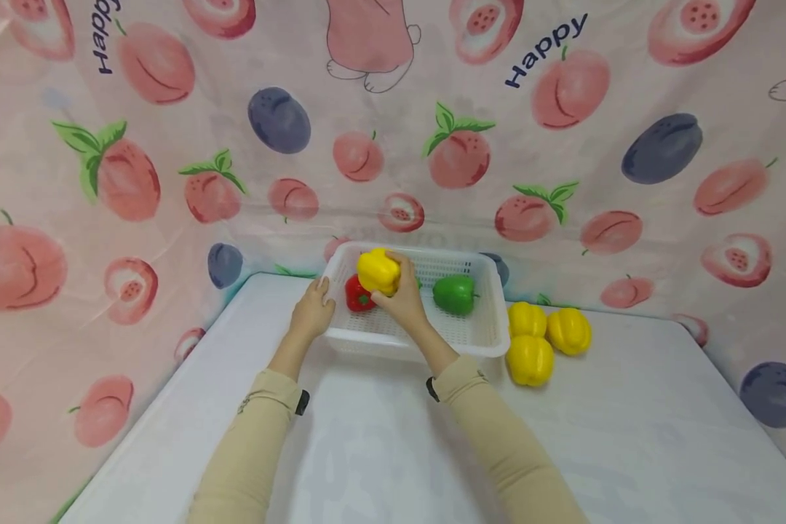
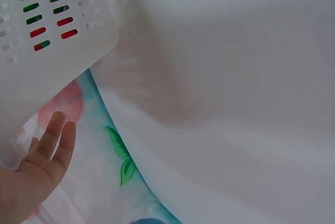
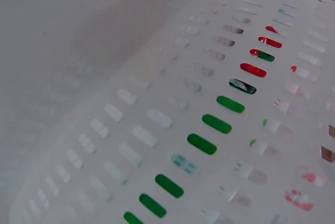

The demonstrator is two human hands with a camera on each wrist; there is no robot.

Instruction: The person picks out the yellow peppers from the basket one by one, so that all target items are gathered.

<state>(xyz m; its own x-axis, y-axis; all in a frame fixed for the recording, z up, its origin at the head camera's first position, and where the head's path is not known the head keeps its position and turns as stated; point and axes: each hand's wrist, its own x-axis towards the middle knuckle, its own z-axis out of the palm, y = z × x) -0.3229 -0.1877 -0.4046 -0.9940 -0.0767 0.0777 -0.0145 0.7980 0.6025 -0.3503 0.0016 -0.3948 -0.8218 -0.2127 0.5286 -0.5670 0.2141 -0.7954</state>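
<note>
A white plastic basket [image 1: 419,345] stands on the table near the back wall. My right hand [image 1: 406,298] grips a yellow bell pepper [image 1: 377,271] above the left half of the basket. Beneath it inside lies a red bell pepper [image 1: 359,294], partly covered from sight. A green bell pepper [image 1: 454,294] lies to the right in the basket, and a bit of green shows behind my right hand. My left hand [image 1: 312,309] holds the basket's left rim, some fingers extending outside it in the left wrist view. The right wrist view shows only the basket's slotted wall, not the hand.
Three yellow bell peppers [image 1: 530,360] sit close together on the table, just right of the basket. A fruit-printed cloth [image 1: 393,160] hangs behind and beside the white table [image 1: 380,437].
</note>
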